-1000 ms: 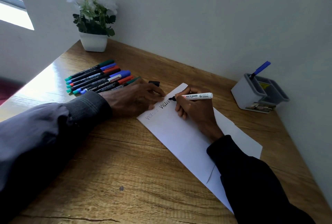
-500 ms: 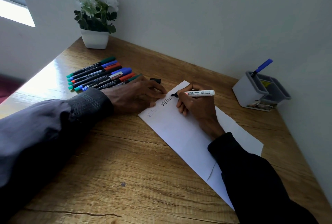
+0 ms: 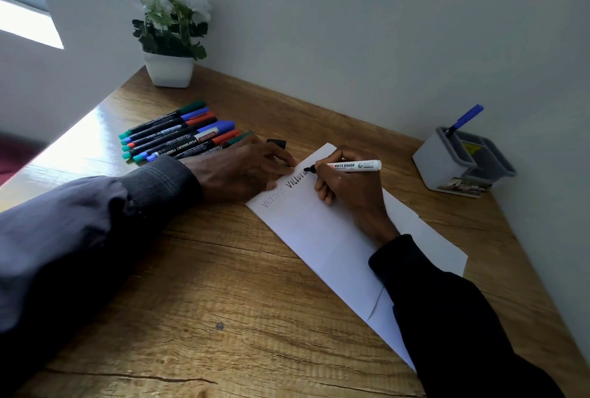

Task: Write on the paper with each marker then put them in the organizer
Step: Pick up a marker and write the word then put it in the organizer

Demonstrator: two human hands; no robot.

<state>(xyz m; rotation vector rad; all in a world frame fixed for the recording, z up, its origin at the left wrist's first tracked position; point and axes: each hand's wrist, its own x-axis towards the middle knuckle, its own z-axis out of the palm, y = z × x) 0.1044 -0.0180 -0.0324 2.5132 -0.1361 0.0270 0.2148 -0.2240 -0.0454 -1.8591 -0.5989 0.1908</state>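
1. Head view, the writing: near the frame's centre the right hand (image 3: 348, 193) grips a white whiteboard marker (image 3: 354, 166) in a pen hold. The marker's black tip touches the paper (image 3: 319, 238) at the end of the second written word, close to the sheet's upper corner.
2. Head view, the marker's axis: it lies almost level across the frame, tip to the left and tail to the right. The tail therefore already aims toward the grey organizer (image 3: 440, 161) at the right edge, which holds one blue pen (image 3: 466, 116).
3. Head view, which hand: the right hand is the nearer to the organizer, with bare table (image 3: 399, 174) between them. I judge the drop-off falls to that hand.
4. Head view, the other side: the left hand (image 3: 242, 171) has its fingers stretched flat and presses the paper's left edge. A black cap (image 3: 276, 143) lies just beyond its fingertips, and the row of markers (image 3: 178, 136) lies to its upper left.
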